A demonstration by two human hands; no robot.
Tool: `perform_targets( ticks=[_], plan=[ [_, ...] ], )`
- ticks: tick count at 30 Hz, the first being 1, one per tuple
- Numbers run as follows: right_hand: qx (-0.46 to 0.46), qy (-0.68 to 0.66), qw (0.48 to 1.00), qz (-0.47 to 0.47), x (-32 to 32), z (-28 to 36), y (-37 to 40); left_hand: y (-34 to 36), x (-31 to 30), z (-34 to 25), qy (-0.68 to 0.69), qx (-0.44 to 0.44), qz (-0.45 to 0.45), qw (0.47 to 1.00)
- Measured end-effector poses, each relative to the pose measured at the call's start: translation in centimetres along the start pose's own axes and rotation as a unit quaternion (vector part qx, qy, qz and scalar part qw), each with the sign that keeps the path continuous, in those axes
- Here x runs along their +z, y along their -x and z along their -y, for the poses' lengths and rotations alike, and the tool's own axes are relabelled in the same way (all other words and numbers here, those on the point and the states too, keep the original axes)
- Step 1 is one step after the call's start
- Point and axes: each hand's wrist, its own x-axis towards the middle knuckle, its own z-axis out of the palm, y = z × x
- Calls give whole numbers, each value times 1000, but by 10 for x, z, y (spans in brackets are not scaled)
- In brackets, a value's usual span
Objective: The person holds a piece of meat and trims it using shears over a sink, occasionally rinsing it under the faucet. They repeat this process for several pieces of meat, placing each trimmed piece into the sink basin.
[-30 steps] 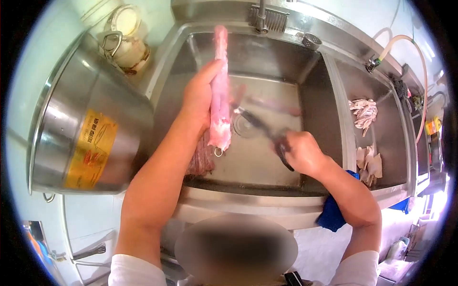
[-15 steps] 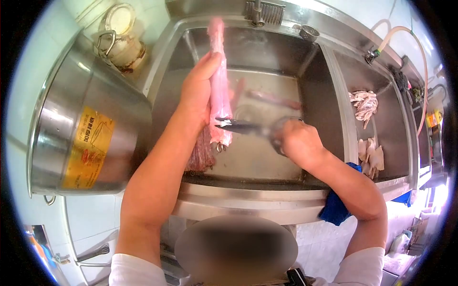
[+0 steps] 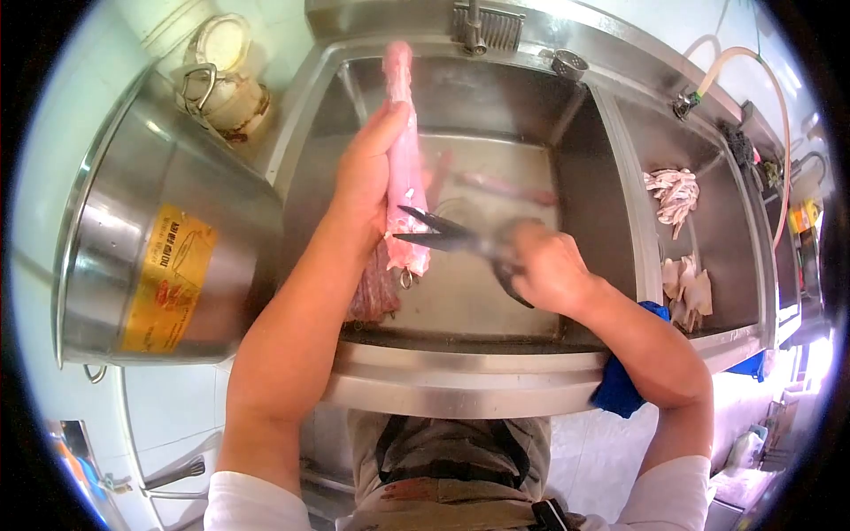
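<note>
My left hand (image 3: 365, 173) is wrapped round a long, pink, skinned-looking piece of meat (image 3: 407, 168), held roughly upright over a steel sink. A small metal ring (image 3: 406, 280) shows at its lower end. In my right hand (image 3: 553, 270) is a pair of black scissors (image 3: 443, 234), blades spread apart across the lower part of the meat. Below my left wrist, a darker reddish piece of meat (image 3: 375, 292) lies in the sink, partly hidden by my forearm.
The large sink (image 3: 478, 363) holds water and blurred pink pieces (image 3: 509, 188). To the right, a smaller basin (image 3: 739, 257) contains pale strips (image 3: 675, 195) and flat pale pieces (image 3: 688, 288). A tall steel pot (image 3: 115, 221) stands at left; a blue cloth (image 3: 620, 387) hangs over the front edge.
The scissor blades have opened wider at the meat's lower end, and their handles have spread. My left hand keeps its hold with little movement. The view has shifted slightly.
</note>
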Motion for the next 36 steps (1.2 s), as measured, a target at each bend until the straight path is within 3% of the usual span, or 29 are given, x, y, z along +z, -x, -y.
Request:
perform_targets(
  ticks=[5, 8, 11, 17, 20, 26, 29, 36],
  plan=[
    [-11, 59, 998, -35, 5, -4, 0, 4, 9, -1, 21, 20, -8, 1000],
    [16, 100, 995, 24, 12, -5, 3, 1, 0, -3, -13, -29, -10, 999],
    [-2, 82, 996, 35, 12, -10, 5, -6, -10, 4, -6, -20, -9, 1000],
    [30, -143, 989, 14, 9, -10, 5, -4, 0, -1, -39, -6, -28, 999],
    [24, -76, 996, 40, 9, -15, 5, -1, -5, -5, 6, -59, 2, 998],
    [-46, 64, 997, -15, 2, -16, 7, -3, -7, -2, 0, 39, 45, 998],
    [-33, 141, 989, -32, -3, -13, 8, 1, -4, -5, -13, 38, 18, 999],
    [-63, 101, 991, -59, 3, -17, 10, -3, -9, -3, 19, 3, 34, 999]
  ],
)
